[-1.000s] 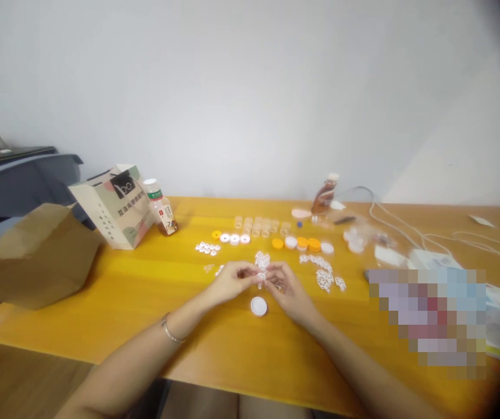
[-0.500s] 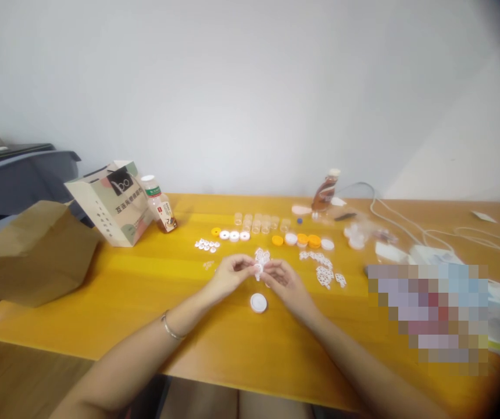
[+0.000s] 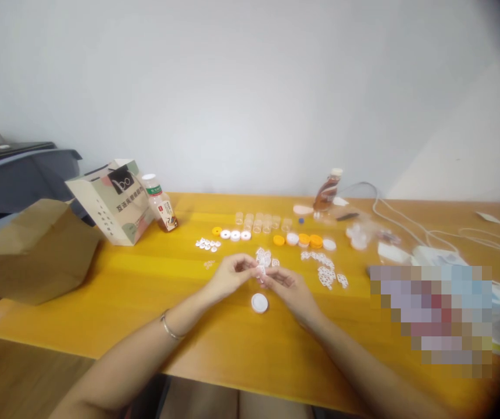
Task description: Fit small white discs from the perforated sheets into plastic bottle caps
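My left hand (image 3: 231,278) and my right hand (image 3: 288,289) meet above the table, fingertips pinching a small white piece (image 3: 261,271) between them. The piece is too small and blurred to name. Just behind it lies a cluster of white openwork pieces (image 3: 264,255). Nearer to me, a round white lid (image 3: 259,302) lies flat on the wooden table (image 3: 215,343). More white openwork pieces (image 3: 325,274) are spread out to the right of my right hand. Off to the left are small white round pieces (image 3: 207,244) in rows.
Clear small cups (image 3: 257,224) stand behind a row of white rings (image 3: 235,235) and orange and white lids (image 3: 303,240). Left are a drink bottle (image 3: 165,212), a printed bag (image 3: 121,203) and a brown paper bag (image 3: 36,250). A second bottle (image 3: 327,193) and white cables (image 3: 400,215) are right.
The small white piece between my fingertips looks slightly turned, and my right fingers have shifted a little. Everything else has stayed in place apart from a slight camera shift.
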Motion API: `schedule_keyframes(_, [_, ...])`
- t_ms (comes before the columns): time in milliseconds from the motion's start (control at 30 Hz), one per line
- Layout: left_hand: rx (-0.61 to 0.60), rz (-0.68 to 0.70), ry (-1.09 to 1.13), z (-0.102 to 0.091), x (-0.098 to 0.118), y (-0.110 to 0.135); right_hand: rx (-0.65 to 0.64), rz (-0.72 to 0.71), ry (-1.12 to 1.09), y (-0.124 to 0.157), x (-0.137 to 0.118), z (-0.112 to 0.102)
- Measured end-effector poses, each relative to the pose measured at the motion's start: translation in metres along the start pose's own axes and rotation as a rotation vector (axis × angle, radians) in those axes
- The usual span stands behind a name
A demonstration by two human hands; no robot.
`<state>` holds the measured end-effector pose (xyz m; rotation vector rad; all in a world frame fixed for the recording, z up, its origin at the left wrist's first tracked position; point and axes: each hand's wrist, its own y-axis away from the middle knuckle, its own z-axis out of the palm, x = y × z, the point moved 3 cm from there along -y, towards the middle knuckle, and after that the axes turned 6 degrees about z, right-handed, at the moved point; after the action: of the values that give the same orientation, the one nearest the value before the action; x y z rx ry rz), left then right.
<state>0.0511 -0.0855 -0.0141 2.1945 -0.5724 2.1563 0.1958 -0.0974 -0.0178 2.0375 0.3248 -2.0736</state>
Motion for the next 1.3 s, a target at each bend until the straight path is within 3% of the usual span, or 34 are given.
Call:
schedule_keyframes(167, [-0.016,0.017,-0.022,0.000,0.000,0.001,0.024,-0.011,0.008,0.000,0.000,-0.001])
schedule_keyframes(533, [0.075,0.019,-0.016,0.004,-0.003,0.003,0.064,-0.006,-0.024,0.002,0.000,-0.002])
schedule_keyframes(800, [-0.040,-0.015,0.039,0.003,0.001,0.001,0.068,0.009,-0.013,0.001,0.001,-0.001])
schedule_keyframes(1067, [0.089,-0.001,0.075,0.008,-0.005,0.005,0.071,0.012,-0.008,0.003,0.000,0.002])
schedule_keyframes(1300, [0.084,0.033,0.036,0.010,0.001,0.004,0.061,-0.002,-0.030,0.001,0.002,0.002])
